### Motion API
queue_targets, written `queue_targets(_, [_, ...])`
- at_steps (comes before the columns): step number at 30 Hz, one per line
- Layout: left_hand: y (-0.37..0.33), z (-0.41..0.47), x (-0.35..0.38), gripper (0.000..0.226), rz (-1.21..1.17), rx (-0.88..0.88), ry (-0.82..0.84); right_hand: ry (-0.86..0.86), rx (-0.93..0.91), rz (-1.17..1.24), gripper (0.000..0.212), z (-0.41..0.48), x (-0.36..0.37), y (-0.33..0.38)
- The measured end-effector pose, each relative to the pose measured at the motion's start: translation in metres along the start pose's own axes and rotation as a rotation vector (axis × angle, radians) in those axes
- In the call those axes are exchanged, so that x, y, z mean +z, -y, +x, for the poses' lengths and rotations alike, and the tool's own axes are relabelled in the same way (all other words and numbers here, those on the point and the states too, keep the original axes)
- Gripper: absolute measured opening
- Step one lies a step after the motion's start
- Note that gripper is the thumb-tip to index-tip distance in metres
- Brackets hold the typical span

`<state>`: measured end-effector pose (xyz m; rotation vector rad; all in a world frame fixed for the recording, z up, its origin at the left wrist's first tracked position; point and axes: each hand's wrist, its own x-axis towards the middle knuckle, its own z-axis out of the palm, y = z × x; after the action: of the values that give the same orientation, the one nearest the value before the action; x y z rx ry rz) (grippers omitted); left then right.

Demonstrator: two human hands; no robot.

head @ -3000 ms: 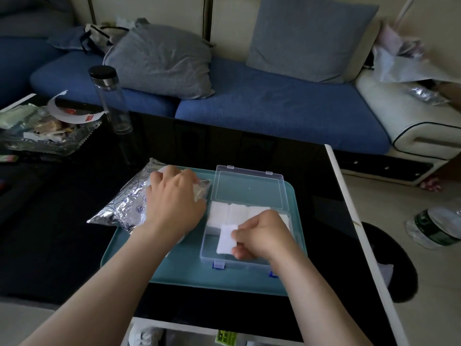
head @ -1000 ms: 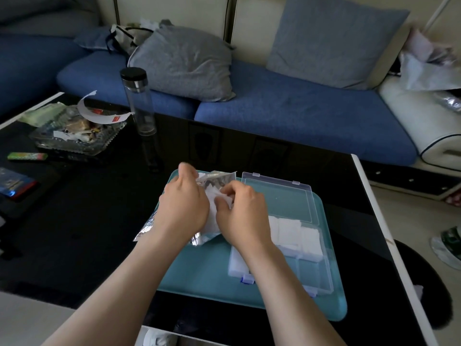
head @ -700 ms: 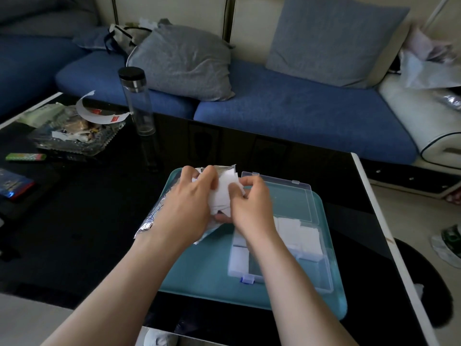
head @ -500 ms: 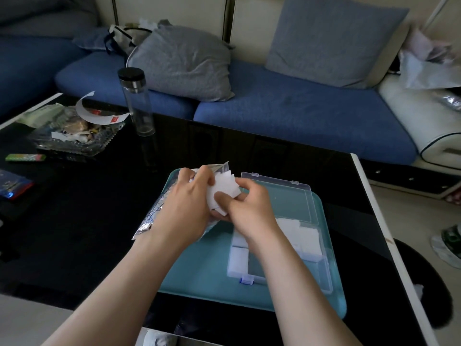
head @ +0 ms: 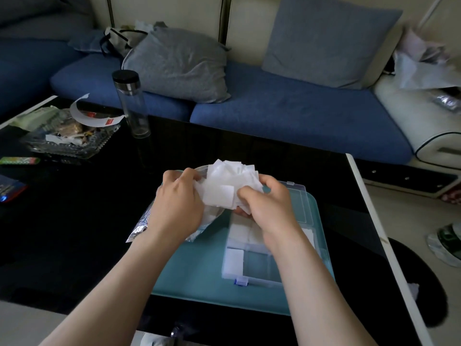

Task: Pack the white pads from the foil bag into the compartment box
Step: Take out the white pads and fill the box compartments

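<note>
A bunch of white pads (head: 228,183) sticks out of the mouth of the silver foil bag (head: 147,222). My left hand (head: 178,203) grips the bag near its opening. My right hand (head: 265,204) is closed on the pads, just right of the bag mouth. Below my right hand the clear compartment box (head: 259,268) lies open on the teal tray (head: 197,278). Its back compartments hold white pads and one pad (head: 233,262) lies in the front left compartment. The box lid (head: 300,201) lies flat behind.
The tray rests on a black glass table (head: 74,221). A clear bottle (head: 132,103) with a black cap stands at the back left, beside a glass dish (head: 67,138) of scraps. A blue sofa (head: 287,116) runs behind. The table's right edge (head: 374,221) borders the floor.
My right hand left the box and joined my left at the bag mouth. Since then it has drawn a bunch of pads further out of the bag, up and to the right.
</note>
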<state>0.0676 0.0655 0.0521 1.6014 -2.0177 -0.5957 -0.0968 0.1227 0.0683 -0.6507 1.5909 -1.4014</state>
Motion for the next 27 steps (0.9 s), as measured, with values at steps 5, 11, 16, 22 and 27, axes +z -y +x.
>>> queue_targets(5, [-0.017, 0.000, -0.002, 0.047, -0.150, -0.015, 0.080, -0.014, 0.078, 0.127, 0.038, 0.002, -0.012, 0.002])
queue_targets(11, [-0.018, -0.005, 0.013, 0.046, 0.188, -0.084, 0.247, -0.055, 0.135, 0.310, 0.028, -0.003, -0.028, 0.007])
queue_targets(16, [-0.042, -0.007, 0.013, 0.046, 0.118, -0.120, 0.191, -0.108, 0.138, 0.352, 0.029, -0.005, -0.034, 0.003])
queue_targets(22, [-0.051, -0.011, 0.022, 0.042, 0.218, -0.017, 0.192, -0.115, 0.157, 0.384, 0.027, -0.005, -0.045, 0.005])
queue_targets(27, [-0.069, -0.011, 0.021, 0.033, -0.169, 0.110, -0.032, -0.133, 0.143, 0.414, 0.030, -0.006, -0.052, 0.007])
